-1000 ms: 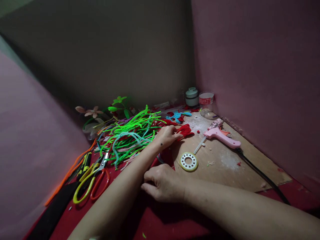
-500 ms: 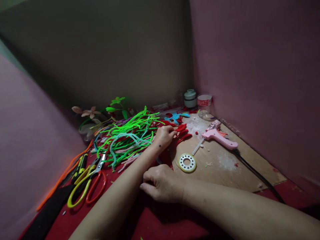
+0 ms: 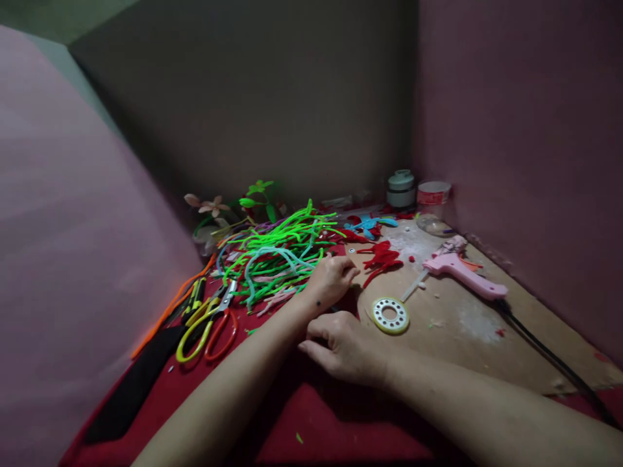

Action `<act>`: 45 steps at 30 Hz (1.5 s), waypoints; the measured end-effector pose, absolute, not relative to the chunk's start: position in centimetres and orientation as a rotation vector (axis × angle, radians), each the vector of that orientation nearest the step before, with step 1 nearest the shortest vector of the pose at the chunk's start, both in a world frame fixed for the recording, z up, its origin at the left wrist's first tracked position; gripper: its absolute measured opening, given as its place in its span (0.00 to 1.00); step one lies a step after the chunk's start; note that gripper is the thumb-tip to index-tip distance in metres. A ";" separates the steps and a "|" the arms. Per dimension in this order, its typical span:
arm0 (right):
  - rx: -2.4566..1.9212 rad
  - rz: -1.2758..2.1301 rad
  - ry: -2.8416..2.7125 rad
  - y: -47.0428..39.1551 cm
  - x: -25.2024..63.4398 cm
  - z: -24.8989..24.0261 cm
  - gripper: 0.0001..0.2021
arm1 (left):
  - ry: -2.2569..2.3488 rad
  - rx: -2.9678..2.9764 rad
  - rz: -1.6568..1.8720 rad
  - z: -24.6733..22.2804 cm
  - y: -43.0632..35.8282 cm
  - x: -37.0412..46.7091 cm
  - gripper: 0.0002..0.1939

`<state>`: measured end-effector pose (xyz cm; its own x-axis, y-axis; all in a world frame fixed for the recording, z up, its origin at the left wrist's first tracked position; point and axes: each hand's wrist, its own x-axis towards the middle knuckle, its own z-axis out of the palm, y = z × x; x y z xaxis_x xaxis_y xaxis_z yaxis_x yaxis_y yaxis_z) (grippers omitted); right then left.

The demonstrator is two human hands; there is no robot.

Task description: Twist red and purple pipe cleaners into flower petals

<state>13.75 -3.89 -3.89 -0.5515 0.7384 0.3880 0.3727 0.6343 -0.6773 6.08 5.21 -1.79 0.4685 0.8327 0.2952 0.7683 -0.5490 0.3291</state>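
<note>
My left hand point(image 3: 333, 280) is closed, thumb and fingertips together, just right of a heap of green pipe cleaners point(image 3: 272, 259). Whether it holds anything is too small to make out. To its right, red fuzzy petal-like pieces point(image 3: 383, 257) lie apart from the fingers on a wooden board point(image 3: 452, 344). Nearer to me, my right hand point(image 3: 346, 350) is curled with the thumb against the forefinger; what may be inside is hidden. A white disc with a ring of holes point(image 3: 390, 316) rests on the board beyond it.
Scissors with yellow and red handles point(image 3: 227, 324) lie left on the red cloth point(image 3: 311, 415). A pink glue gun point(image 3: 464, 272) sits on the board, its black cord point(image 3: 545, 353) running right. Pipe-cleaner flowers point(image 3: 214, 206), a jar point(image 3: 401, 189) and a plastic cup point(image 3: 433, 194) stand behind.
My left hand has drawn back from the red pieces, which now lie loose on the board. The whole view has shifted, moving things rightward. My right hand keeps its curled shape.
</note>
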 end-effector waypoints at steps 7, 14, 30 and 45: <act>-0.837 0.745 -2.180 -3.7 14.0 -4.3 0.11 | 1.399 2.558 0.806 -1.3 2.2 1.8 0.12; -0.838 0.627 -2.238 -3.9 14.0 -4.5 0.10 | 1.744 2.196 1.237 -0.7 2.5 -4.4 0.09; -0.571 0.344 -2.408 -4.8 10.9 -3.4 0.11 | 2.032 1.933 1.584 -1.8 5.8 -10.3 0.09; -0.653 0.576 -2.302 -4.4 11.4 -5.4 0.13 | 2.232 2.165 1.387 -2.3 5.5 -10.4 0.10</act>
